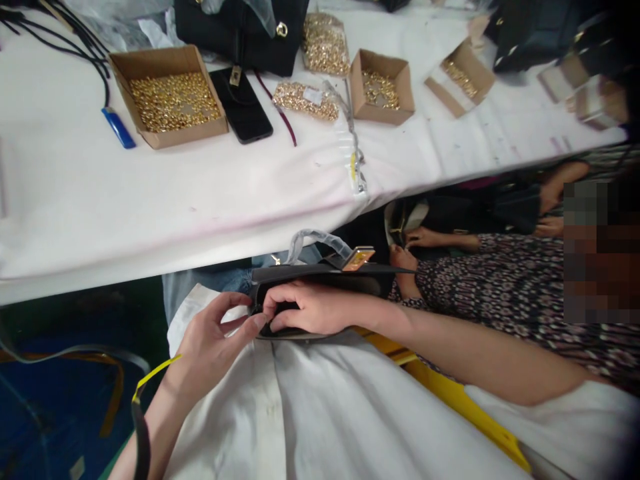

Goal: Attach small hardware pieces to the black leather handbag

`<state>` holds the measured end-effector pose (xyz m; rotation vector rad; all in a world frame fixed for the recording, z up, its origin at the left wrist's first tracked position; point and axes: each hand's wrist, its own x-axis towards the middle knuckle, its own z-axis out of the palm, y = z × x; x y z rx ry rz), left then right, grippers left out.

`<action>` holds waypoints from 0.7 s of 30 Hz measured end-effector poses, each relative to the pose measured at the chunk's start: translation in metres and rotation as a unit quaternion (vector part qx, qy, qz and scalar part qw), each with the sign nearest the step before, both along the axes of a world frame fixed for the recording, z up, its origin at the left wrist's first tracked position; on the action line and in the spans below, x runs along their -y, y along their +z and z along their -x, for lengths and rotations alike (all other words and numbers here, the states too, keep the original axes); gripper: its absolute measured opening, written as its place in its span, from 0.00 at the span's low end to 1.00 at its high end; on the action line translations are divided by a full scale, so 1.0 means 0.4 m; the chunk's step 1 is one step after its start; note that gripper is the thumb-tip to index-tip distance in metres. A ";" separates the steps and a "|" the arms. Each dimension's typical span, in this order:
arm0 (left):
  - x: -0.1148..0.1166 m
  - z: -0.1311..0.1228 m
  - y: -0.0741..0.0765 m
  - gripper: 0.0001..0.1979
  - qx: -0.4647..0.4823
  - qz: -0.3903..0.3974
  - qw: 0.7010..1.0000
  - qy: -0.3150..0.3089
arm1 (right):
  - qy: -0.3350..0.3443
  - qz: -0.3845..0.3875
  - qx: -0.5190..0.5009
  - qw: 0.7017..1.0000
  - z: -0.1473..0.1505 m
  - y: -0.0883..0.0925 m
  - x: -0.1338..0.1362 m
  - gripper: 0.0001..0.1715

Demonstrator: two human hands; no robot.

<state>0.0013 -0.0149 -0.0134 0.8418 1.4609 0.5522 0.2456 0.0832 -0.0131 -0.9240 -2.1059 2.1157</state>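
Note:
A black handbag [325, 277] lies on my lap below the table edge, with a plastic-wrapped handle [313, 240] and a gold clasp plate [359, 258] on top. My right hand [310, 308] is curled around the bag's near left end, fingers wrapped over its edge. My left hand [213, 340] is beside it, fingertips pinched at the same corner of the bag, touching the right hand's fingers. A white cloth [310, 407] covers my lap under the bag.
The white table [200, 193] carries an open box of gold studs [167, 97], a black phone [241, 105], a blue lighter [119, 127], bags of gold parts [305, 100], two smaller boxes [381, 87] and black bags [240, 30]. Another person sits right, hands [423, 238] on a bag.

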 end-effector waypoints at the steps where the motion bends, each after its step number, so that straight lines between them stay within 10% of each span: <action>1: 0.004 0.003 -0.008 0.25 0.006 -0.001 1.000 0.002 | -0.008 0.019 -0.002 1.000 0.000 -0.010 0.005 0.08; 8: 0.025 0.019 -0.047 0.26 -0.004 -0.016 1.000 0.004 | -0.028 0.119 -0.041 0.992 -0.012 -0.082 0.022 0.09; 13: 0.012 -0.003 -0.020 0.28 -0.042 -0.002 0.999 0.016 | -0.033 0.039 -0.021 0.998 -0.016 -0.038 0.034 0.06; 21: 0.003 -0.023 0.004 0.30 -0.029 -0.003 0.997 0.068 | -0.237 -0.032 -0.026 0.971 0.009 0.012 0.082 0.03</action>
